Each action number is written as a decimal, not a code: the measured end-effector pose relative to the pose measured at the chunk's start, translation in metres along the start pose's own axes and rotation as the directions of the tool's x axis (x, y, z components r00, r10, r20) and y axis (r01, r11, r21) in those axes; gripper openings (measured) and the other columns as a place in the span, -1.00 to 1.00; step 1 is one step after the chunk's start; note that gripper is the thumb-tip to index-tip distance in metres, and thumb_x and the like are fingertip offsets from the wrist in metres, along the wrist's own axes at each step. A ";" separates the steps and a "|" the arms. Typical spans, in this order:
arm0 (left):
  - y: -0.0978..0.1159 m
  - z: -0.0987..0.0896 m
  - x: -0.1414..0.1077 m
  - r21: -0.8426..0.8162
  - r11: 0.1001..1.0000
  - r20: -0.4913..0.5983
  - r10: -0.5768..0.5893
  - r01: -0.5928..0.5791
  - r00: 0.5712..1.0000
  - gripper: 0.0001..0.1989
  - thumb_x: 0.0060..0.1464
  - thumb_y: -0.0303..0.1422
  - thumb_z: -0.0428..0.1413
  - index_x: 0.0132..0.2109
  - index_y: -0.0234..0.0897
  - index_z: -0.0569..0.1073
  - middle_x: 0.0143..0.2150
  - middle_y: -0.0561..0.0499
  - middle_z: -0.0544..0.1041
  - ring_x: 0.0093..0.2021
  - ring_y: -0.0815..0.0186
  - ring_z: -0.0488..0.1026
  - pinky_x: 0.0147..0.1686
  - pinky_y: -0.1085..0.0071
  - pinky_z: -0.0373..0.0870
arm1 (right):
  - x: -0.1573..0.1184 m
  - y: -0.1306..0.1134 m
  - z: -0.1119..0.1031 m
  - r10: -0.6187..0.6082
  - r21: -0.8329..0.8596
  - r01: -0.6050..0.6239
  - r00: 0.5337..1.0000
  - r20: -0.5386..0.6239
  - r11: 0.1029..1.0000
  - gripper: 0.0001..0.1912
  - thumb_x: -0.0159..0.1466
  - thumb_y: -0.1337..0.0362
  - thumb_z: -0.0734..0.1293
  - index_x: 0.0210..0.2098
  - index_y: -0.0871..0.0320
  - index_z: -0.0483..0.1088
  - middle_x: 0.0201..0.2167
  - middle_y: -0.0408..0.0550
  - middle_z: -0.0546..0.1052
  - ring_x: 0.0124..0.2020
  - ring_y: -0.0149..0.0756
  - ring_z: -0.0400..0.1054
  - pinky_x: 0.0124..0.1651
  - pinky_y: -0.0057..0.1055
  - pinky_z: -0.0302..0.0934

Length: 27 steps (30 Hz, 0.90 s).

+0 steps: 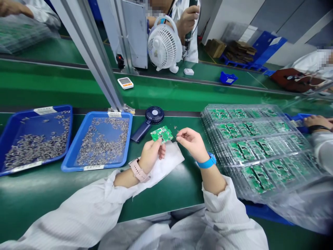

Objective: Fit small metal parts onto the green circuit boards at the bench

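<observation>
My left hand point(153, 153) grips a green circuit board point(161, 134) by its near edge, thumb on top. Just right of the board, my right hand point(191, 141) is closed in a pinch at the fingertips. A tiny metallic piece seems to be in that pinch, too small to name. A few small metal parts point(175, 127) lie on the table just beyond my right fingertips. Under my left hand is a folded white cloth or paper point(171, 158). A dark blue handheld fan point(154, 115) lies behind the board.
Two blue trays point(127, 139) of small metal parts stand at left. At right, stacked clear plastic trays point(238, 137) hold several circuit boards. A metal post point(91, 52) rises behind the trays. Beyond stand a white fan point(165, 45) and a person; another person's hand point(318, 122) is far right.
</observation>
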<state>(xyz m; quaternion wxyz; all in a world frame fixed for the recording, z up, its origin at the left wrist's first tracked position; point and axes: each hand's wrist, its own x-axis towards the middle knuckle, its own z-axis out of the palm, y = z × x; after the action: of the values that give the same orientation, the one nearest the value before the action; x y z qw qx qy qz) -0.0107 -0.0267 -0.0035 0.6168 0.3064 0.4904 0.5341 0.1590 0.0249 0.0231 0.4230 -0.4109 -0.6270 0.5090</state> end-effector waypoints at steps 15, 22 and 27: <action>-0.005 0.000 -0.015 0.605 0.685 0.081 0.454 -0.406 0.887 -0.66 0.17 -0.35 0.07 -0.58 -0.22 0.48 -0.58 0.02 0.50 -0.47 0.28 0.43 -0.29 0.38 0.28 | 0.000 0.000 0.005 0.250 0.183 -0.240 0.968 -0.031 0.953 -0.88 -0.01 0.28 0.44 -0.47 0.17 0.47 -0.54 -0.16 0.51 -0.51 -0.44 0.32 -0.41 -0.46 0.19; -0.004 0.001 -0.016 0.656 0.624 0.121 0.469 -0.425 0.875 -0.63 0.20 -0.34 0.02 -0.56 -0.20 0.49 -0.55 0.01 0.51 -0.45 0.26 0.44 -0.28 0.37 0.28 | 0.001 0.000 0.008 0.285 0.219 -0.272 0.958 -0.027 0.937 -0.87 -0.03 0.27 0.45 -0.48 0.18 0.47 -0.57 -0.18 0.49 -0.54 -0.46 0.29 -0.41 -0.45 0.22; -0.004 0.001 -0.016 0.676 0.586 0.147 0.487 -0.447 0.861 -0.65 0.21 -0.35 0.01 -0.52 -0.21 0.51 -0.55 0.01 0.51 -0.46 0.27 0.44 -0.30 0.37 0.26 | 0.001 0.002 0.010 0.285 0.214 -0.271 0.958 -0.036 0.938 -0.82 -0.02 0.25 0.49 -0.47 0.19 0.47 -0.55 -0.16 0.50 -0.52 -0.46 0.30 -0.40 -0.45 0.23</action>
<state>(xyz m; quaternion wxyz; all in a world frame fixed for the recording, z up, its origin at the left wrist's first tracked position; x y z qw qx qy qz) -0.0075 -0.0425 -0.0023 0.2818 0.6161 0.5712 0.4634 0.1493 0.0230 0.0198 0.4077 -0.4657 -0.4918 0.6124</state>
